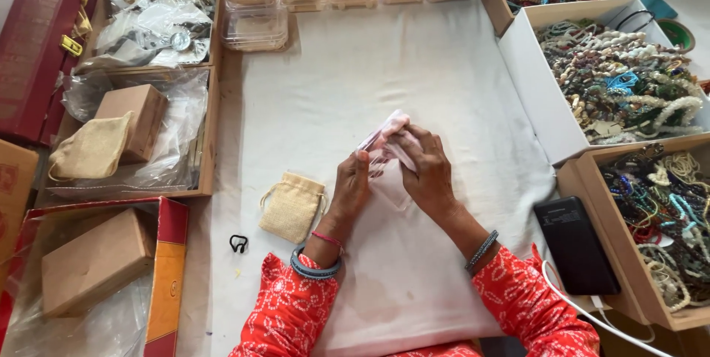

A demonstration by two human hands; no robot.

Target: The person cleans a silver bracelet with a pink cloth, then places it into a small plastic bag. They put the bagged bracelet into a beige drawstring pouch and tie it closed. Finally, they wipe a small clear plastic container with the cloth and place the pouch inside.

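hands meet over the middle of the white cloth surface (pixel 384 76), and between them we hold a small pink pouch (pixel 384 135) of thin fabric or plastic. our left hand (pixel 350 188) supports the pouch from the side, its fingers closed against the edge. our right hand (pixel 425 172) is on top, the fingers bent and pinching the upper part of the pouch. both hands are pressed on the same thing, so no hand is free.

we judge that the step in hand is the opening or closing of the pouch mouth; we cannot tell which, because the fingers cover it. the next move seems to need a firm pinch on both sides of the mouth and a small, careful pull, as the material looks soft and slippery.

the pouch is lifted a little over the cloth, touching both hands. a beige jute bag (pixel 293 206) lies near our left wrist, apart from it. a black power bank (pixel 575 244) with a white cable lies just beside our right forearm. boxes of beaded strings (pixel 621 76) stand on the right, well apart from the hands.
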